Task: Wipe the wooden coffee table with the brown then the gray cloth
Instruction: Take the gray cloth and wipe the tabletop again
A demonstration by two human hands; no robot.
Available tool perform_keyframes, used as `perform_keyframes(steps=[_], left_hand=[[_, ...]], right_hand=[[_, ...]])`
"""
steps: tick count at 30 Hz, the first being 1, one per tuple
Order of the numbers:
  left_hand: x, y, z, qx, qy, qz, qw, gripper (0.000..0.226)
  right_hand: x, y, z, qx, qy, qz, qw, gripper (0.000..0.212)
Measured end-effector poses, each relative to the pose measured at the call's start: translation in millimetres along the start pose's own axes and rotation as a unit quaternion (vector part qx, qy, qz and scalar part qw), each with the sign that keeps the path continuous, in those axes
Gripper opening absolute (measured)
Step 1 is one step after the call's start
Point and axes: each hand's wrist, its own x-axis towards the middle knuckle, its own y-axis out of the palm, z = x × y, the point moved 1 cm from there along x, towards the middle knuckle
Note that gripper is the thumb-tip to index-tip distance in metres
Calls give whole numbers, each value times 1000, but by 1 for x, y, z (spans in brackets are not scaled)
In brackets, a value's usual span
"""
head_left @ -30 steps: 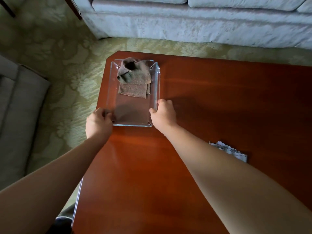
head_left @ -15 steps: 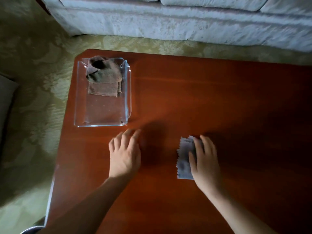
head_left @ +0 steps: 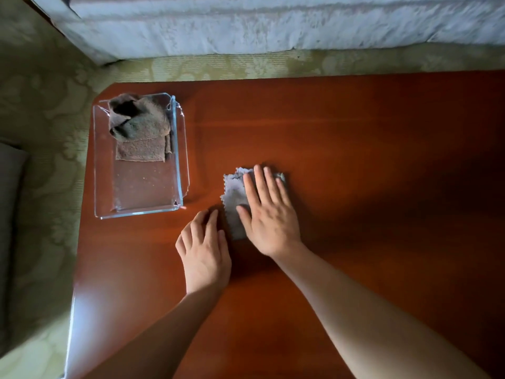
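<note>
The gray cloth (head_left: 234, 192) lies flat on the reddish wooden coffee table (head_left: 355, 149), with its zigzag left edge showing. My right hand (head_left: 269, 214) presses on it with straight, spread fingers and covers its right half. My left hand (head_left: 203, 248) rests flat on the wood just left of the cloth, its fingertips close to the cloth's lower edge. The brown cloth (head_left: 139, 129) sits crumpled at the far end of a clear plastic tray (head_left: 142, 212) near the table's far left corner.
A pale sofa (head_left: 273, 23) runs along the far side, beyond a strip of patterned green carpet (head_left: 218, 64). Part of a gray cushion (head_left: 11, 187) shows at the left. The table's left edge lies close to the tray.
Both hands left the tray's near end. My right hand came down on the gray cloth and slid it away from me and toward the tray. My left hand settled flat beside it.
</note>
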Motion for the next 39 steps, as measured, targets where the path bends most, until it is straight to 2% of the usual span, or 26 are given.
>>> perform_keyframes(steps=[3, 8, 10, 13, 16, 19, 25, 31, 34, 39], left_hand=[[14, 11, -26, 22, 24, 7, 999, 49], [73, 31, -69, 25, 36, -3, 999, 53], [100, 36, -82, 37, 30, 1, 999, 58], [117, 41, -86, 50, 3, -18, 999, 60], [114, 39, -84, 19, -42, -72, 996, 61], [114, 39, -82, 5, -70, -91, 993, 64], [118, 48, -84, 62, -85, -48, 993, 68], [121, 48, -88, 125, -73, -23, 989, 72], [122, 47, -89, 136, -73, -16, 988, 74], [121, 44, -89, 134, -76, -7, 988, 76]], right_hand=[[0, -5, -52, -9, 19, -22, 1000, 70], [-15, -25, -149, -58, 161, -10, 985, 71], [-25, -29, -163, -62, 200, -4, 978, 72], [-25, -28, -140, -50, 255, -20, 965, 72], [5, -24, -100, -49, 209, -12, 977, 72], [58, -23, -68, -25, 158, -27, 987, 72], [167, -24, -32, 5, 0, -4, 1000, 67], [198, -26, -41, -26, -60, -19, 998, 66], [188, -34, -85, -18, -3, -30, 999, 64], [154, -60, -201, -34, 152, -24, 987, 70]])
